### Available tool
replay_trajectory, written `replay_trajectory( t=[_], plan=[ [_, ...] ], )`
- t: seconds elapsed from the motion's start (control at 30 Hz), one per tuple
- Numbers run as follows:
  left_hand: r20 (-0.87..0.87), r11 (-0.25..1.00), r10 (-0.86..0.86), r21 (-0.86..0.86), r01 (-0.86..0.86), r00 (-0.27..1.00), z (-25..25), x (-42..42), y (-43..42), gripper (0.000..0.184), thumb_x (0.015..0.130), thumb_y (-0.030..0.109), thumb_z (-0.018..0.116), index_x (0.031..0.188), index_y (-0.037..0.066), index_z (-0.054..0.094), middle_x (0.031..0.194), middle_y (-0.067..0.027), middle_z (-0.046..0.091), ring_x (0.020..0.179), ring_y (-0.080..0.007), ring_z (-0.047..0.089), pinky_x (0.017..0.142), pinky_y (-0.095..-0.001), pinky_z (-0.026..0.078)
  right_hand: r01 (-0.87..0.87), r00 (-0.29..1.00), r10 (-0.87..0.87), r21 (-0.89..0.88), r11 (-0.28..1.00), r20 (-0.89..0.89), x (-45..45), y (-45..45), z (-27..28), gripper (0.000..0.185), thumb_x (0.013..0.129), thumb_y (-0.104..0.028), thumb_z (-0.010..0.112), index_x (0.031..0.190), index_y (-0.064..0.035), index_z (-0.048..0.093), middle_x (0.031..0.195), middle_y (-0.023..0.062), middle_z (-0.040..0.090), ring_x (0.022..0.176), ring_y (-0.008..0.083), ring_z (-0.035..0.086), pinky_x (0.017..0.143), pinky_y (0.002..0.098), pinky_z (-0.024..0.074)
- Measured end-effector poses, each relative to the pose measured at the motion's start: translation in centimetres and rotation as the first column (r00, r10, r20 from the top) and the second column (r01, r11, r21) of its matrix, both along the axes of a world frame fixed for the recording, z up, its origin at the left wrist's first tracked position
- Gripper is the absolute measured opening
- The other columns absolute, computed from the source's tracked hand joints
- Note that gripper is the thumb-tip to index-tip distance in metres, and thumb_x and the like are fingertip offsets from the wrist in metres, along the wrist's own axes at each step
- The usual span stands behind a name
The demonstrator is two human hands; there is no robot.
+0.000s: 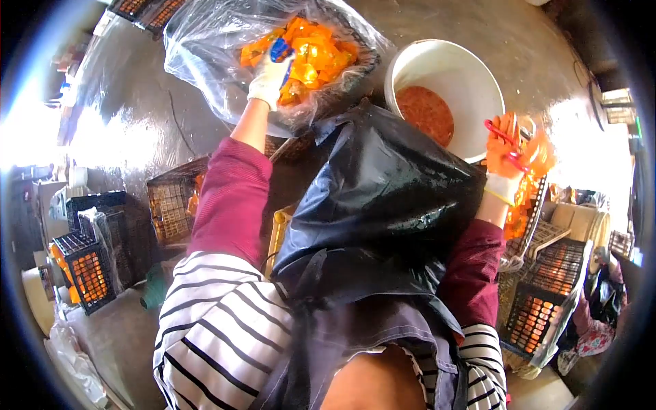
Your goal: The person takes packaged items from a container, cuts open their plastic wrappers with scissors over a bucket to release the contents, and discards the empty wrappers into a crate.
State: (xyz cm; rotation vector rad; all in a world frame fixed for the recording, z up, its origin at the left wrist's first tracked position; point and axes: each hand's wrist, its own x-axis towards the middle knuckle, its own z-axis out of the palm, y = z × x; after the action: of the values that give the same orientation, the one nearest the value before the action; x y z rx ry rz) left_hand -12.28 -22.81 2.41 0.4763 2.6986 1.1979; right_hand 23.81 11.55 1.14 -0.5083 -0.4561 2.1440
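My left hand [272,76], in a white and blue glove, reaches into a heap of shiny orange packets [318,58]. Its fingertips are partly lost among them, so their grip is unclear. The packets lie in a container lined with a clear plastic bag [205,51]. My right hand [504,152], in an orange and white glove, is closed around red-handled scissors [501,132]; their blades cannot be made out. Beside that hand are more orange packets [525,201] in a crate. A white bucket [478,85], tilted towards me, has reddish-brown, wet-looking contents [425,115].
A black plastic apron [383,184] covers my lap. Around me stand a crate on the left [174,205], a black crate with orange contents [92,273] and another at right [533,321]. Another person [594,335] is at the far right. The floor looks wet.
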Motion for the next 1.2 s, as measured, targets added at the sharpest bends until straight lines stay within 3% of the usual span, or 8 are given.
replay_trajectory(
  t=[0.2,0.33,0.5,0.57,0.63,0.77,1.07,1.2],
  plan=[
    [-0.008,0.257,-0.766,-0.920,0.295,0.642,-5.8,-1.3,2.3,0.064,0.084,0.026,0.059,0.142,0.023,0.034,0.146,-0.0094,0.035,0.133,-0.0281,0.035,0.107,-0.0411,0.033,-0.014,0.996,0.009,0.049,0.999,0.086,-1.9,-2.4,2.5,0.064,0.081,-0.052,0.057,0.116,0.0018,0.051,0.095,0.0068,0.050,0.087,0.0202,0.043,0.086,0.0367,0.0359],
    [-0.047,0.311,-0.772,-0.898,0.311,0.634,-8.8,-4.0,3.3,0.036,0.090,0.018,0.045,0.124,0.024,0.055,0.122,-0.0085,0.055,0.110,-0.0293,0.057,0.089,-0.0459,0.046,-0.059,0.977,0.062,-0.020,0.998,0.205,-2.9,-3.1,3.9,0.053,0.087,-0.049,0.045,0.108,-0.0016,0.053,0.086,0.0035,0.044,0.080,0.0178,0.038,0.080,0.0341,0.0338],
    [0.094,0.777,-0.381,-0.507,0.374,0.920,-5.4,-4.5,2.1,0.041,0.082,0.039,0.066,0.116,0.016,0.061,0.108,-0.0108,0.065,0.096,-0.0252,0.063,0.079,-0.0351,0.050,-0.156,0.975,0.154,0.000,0.988,0.158,-2.4,-2.8,3.5,0.043,0.090,-0.043,0.045,0.100,-0.0015,0.052,0.082,0.0041,0.041,0.077,0.0187,0.036,0.079,0.0335,0.0335],
    [0.498,0.953,-0.258,0.273,0.133,0.828,-6.8,-7.2,0.9,0.045,0.089,0.037,0.060,0.124,0.009,0.055,0.104,-0.0088,0.067,0.096,-0.0210,0.063,0.085,-0.0317,0.049,-0.160,0.977,0.164,-0.040,0.986,0.138,-2.6,-3.0,3.9,0.042,0.091,-0.041,0.046,0.101,-0.0007,0.052,0.084,0.0046,0.044,0.078,0.0193,0.037,0.078,0.0338,0.0344],
    [0.522,0.444,-0.533,0.842,-0.305,0.666,-5.4,-5.9,0.2,0.041,0.094,0.032,0.056,0.125,0.006,0.053,0.115,-0.0078,0.062,0.104,-0.0218,0.060,0.086,-0.0320,0.049,-0.123,0.983,0.127,-0.035,0.992,0.132,-2.8,-3.1,3.5,0.040,0.091,-0.039,0.048,0.103,-0.0005,0.052,0.092,0.0068,0.050,0.082,0.0214,0.043,0.078,0.0362,0.0380],
    [0.492,0.323,-0.483,0.869,-0.375,0.724,-2.6,-2.8,3.5,0.044,0.092,0.032,0.057,0.126,0.005,0.050,0.125,-0.0092,0.057,0.115,-0.0255,0.053,0.099,-0.0380,0.042,-0.089,0.961,0.102,-0.064,0.994,0.256,-3.2,-2.7,2.1,0.047,0.096,-0.038,0.046,0.123,0.0009,0.049,0.129,0.0196,0.052,0.117,0.0323,0.053,0.099,0.0443,0.0447],
    [0.355,0.199,-0.791,0.920,-0.338,0.499,-2.8,7.7,19.6,0.033,0.090,0.014,0.048,0.117,-0.003,0.054,0.108,-0.0184,0.062,0.096,-0.0311,0.060,0.086,-0.0430,0.049,-0.502,0.712,0.295,0.168,0.848,0.637,-4.8,-4.4,-2.3,0.029,0.095,-0.020,0.053,0.117,-0.0017,0.054,0.101,0.0108,0.064,0.083,0.0199,0.063,0.067,0.0272,0.0491],
    [0.509,0.483,-0.633,0.849,-0.216,0.583,-1.7,11.9,20.1,0.036,0.092,0.020,0.050,0.120,-0.003,0.055,0.111,-0.0139,0.063,0.099,-0.0255,0.061,0.088,-0.0346,0.048,-0.759,0.550,0.221,0.371,0.535,0.805,-4.7,-4.5,-2.0,0.016,0.090,-0.011,0.061,0.103,-0.0010,0.060,0.094,0.0061,0.062,0.084,0.0142,0.058,0.073,0.0247,0.0466]
  ],
)
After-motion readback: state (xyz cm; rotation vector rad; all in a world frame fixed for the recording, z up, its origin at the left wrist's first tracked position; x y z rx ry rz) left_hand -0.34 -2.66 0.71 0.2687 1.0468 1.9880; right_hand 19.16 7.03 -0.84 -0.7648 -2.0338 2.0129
